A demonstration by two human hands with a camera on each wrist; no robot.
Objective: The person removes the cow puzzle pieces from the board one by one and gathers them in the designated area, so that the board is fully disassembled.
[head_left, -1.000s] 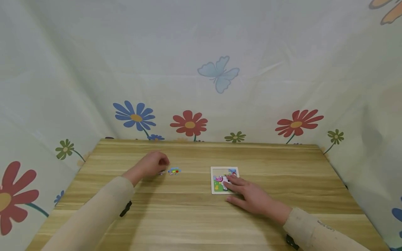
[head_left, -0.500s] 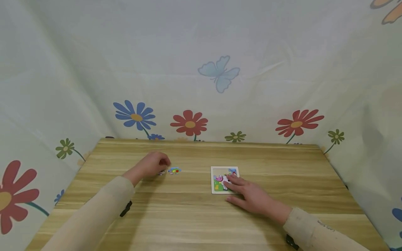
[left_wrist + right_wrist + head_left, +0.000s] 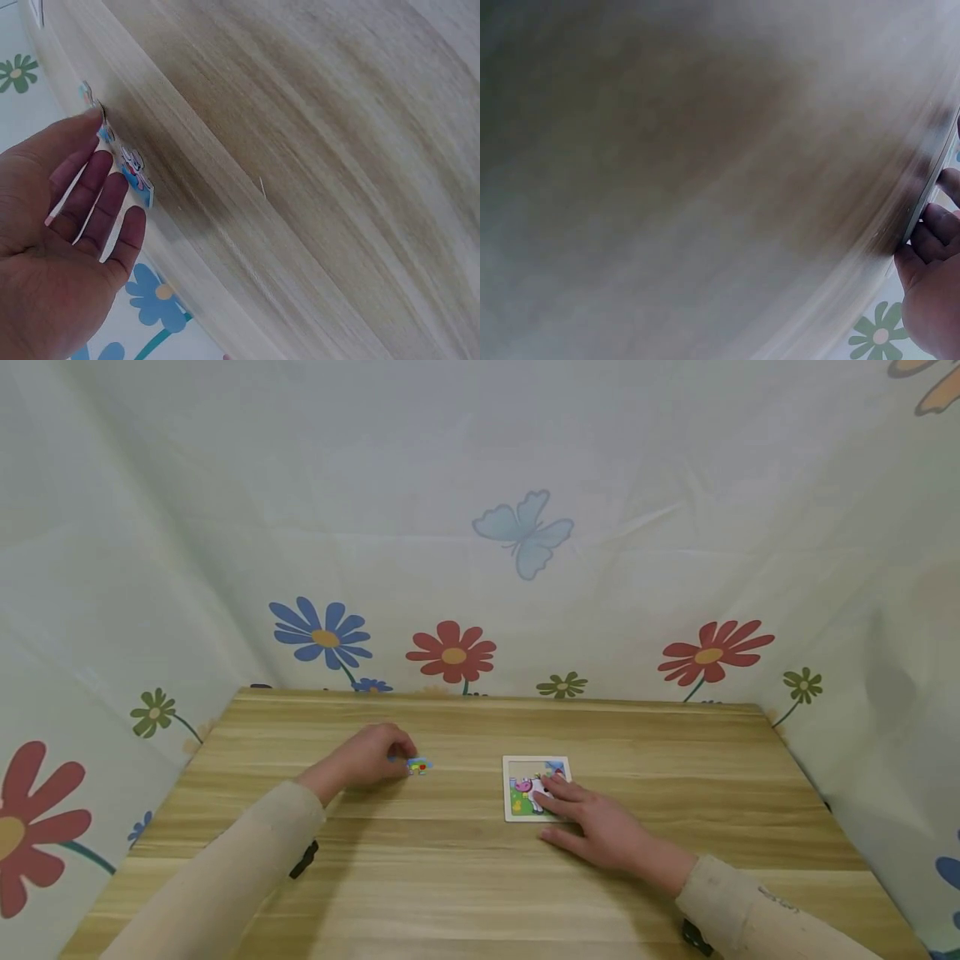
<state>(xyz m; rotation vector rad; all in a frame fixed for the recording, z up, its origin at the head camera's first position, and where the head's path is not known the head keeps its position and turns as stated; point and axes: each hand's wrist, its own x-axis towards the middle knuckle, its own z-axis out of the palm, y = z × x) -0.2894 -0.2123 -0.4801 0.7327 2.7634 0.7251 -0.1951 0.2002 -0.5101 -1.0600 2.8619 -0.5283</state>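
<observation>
My left hand is low over the table, with its index finger bent and fingertips right at a rainbow-coloured puzzle piece. In the left wrist view the thumb reaches to a small piece, while the other fingers curve loosely. Just beyond those fingers lies another piece with a blue base and a pink-and-white figure; the hand mostly hides it from the head camera. My right hand rests on a white-framed picture puzzle board, fingers spread over its right half. A cartoon cow shows on the board, which has a plain patch at upper left.
The wood-grain table extends around both hands. Behind it and at both sides hangs a pale cloth printed with flowers and a butterfly. A dark strap is on the left forearm.
My left hand has shifted slightly right, to the rainbow-coloured piece, and now covers part of it. The right hand and the puzzle board have stayed in place.
</observation>
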